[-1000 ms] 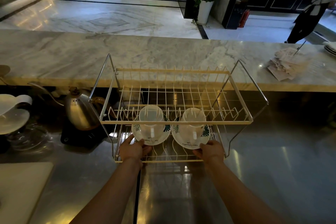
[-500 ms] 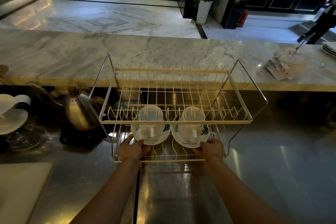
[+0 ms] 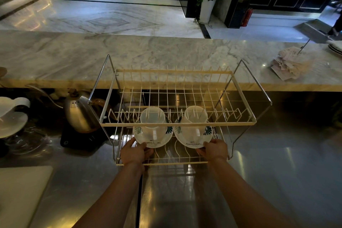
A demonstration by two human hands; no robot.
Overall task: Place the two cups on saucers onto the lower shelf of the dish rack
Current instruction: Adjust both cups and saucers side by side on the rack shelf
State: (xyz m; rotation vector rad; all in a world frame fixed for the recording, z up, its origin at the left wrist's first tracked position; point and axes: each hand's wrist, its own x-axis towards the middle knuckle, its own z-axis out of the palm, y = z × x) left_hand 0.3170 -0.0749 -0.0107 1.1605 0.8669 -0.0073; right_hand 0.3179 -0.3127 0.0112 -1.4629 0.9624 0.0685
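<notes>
Since a second ago almost nothing has shifted: we are still keeping both hands on the saucers inside the rack, and the person who was walking across the far floor has nearly left the view.

We are reaching into the two-tier wire dish rack [image 3: 177,124], which is standing on the steel counter [image 3: 277,172], and working on its lower shelf [image 3: 166,161], whose front rail is lying just under our wrists. Above our fingers the upper tier is carrying nothing.

Our left hand [image 3: 134,152] is pinching the near rim of the left saucer [image 3: 153,139], thumb on top and fingers curled beneath. The left cup [image 3: 152,123] is sitting on that saucer just beyond the grip, partly behind the upper tier's front bar. Our right hand [image 3: 214,149] is clasping the near rim of the right saucer [image 3: 192,138] in the same manner, with the right cup [image 3: 194,121] resting on it just past our fingers. The two saucers are lying side by side, nearly touching, over the shelf wires; whether they are fully resting on them we cannot tell.

Left of our left hand, outside the rack, a steel kettle [image 3: 79,114] is standing on a black base.
</notes>
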